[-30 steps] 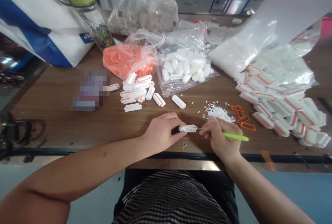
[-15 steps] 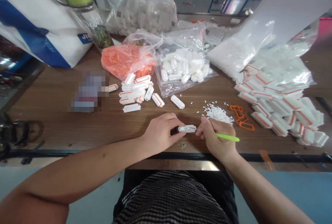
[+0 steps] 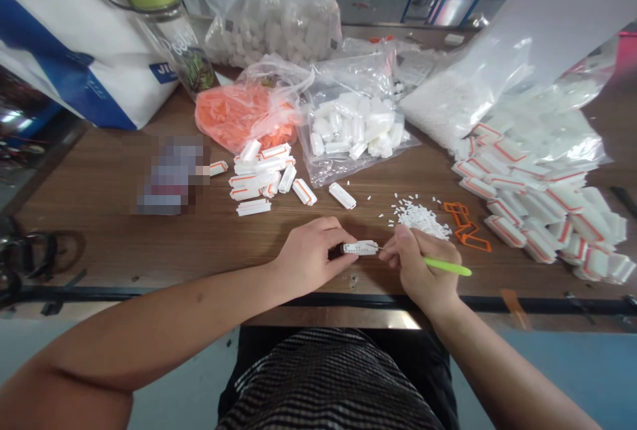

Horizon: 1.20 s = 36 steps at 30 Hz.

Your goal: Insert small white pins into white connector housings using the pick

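Note:
Between the thumb and fingers of my left hand (image 3: 311, 251) is a small white plastic connector housing (image 3: 361, 248) with rows of tiny holes. It is held close to the wooden table top. My right hand (image 3: 421, 257) is closed around a thin tool with a lime-green handle (image 3: 450, 266). The tool's fine tip points left and lies at the right end of the housing; whether it touches cannot be made out. Just beyond my right hand lies a heap of tiny white pins (image 3: 422, 217). Orange rectangular frames (image 3: 465, 225) lie to the right of that heap.
White housings with orange strips form a large pile (image 3: 542, 204) on the right and a smaller pile (image 3: 261, 171) left of centre. Behind are a bag of orange parts (image 3: 239, 115), an open bag of white housings (image 3: 355, 125) and a bottle (image 3: 172, 32). One housing (image 3: 342, 195) lies alone.
My right hand has shifted slightly right with the green-handled tool, whose handle now sits a bit farther right. My left hand keeps its hold on the housing, nearly unmoved.

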Tool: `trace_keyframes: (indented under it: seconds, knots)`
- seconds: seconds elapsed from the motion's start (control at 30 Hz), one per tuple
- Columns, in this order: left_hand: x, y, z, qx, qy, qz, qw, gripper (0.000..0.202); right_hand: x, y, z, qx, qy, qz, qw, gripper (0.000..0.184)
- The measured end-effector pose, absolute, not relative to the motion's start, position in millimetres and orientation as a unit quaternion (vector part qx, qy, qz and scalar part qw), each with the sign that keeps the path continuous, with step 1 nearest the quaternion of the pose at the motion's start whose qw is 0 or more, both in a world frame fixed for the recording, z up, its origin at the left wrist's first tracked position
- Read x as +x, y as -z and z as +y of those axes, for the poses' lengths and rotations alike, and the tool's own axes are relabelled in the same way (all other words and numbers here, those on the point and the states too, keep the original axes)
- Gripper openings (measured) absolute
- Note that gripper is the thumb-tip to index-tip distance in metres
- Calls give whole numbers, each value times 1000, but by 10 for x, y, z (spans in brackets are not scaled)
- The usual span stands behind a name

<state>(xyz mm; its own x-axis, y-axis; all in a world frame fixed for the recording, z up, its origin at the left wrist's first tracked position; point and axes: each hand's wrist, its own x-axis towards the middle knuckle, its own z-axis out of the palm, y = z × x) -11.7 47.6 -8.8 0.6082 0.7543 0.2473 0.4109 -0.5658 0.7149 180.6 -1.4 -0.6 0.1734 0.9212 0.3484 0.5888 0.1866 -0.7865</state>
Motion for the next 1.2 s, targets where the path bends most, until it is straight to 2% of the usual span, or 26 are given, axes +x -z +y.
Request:
trace_keyframes:
  seconds: [0.17, 0.53, 0.77, 1.0, 1.2]
  knots:
    - [-122, 81, 478, 846, -276, 344, 298, 14, 1796, -28, -7, -608, -182, -645, 426, 46]
    - [-123, 82, 478, 846, -272, 348, 298, 13, 1814, -8, -11, -614, -192, -637, 425, 47]
    - [-123, 84, 478, 839, -277, 347, 314, 14, 1810, -11, -14, -606, -200, -607, 473, 46]
    - [-118, 79, 478, 841, -275, 350, 308, 13, 1812, -4, -22, -600, -198, -627, 456, 47]
    - [-121, 78, 480, 842, -276, 346, 307, 13, 1809, -54, -13, -604, -172, -663, 408, 46]
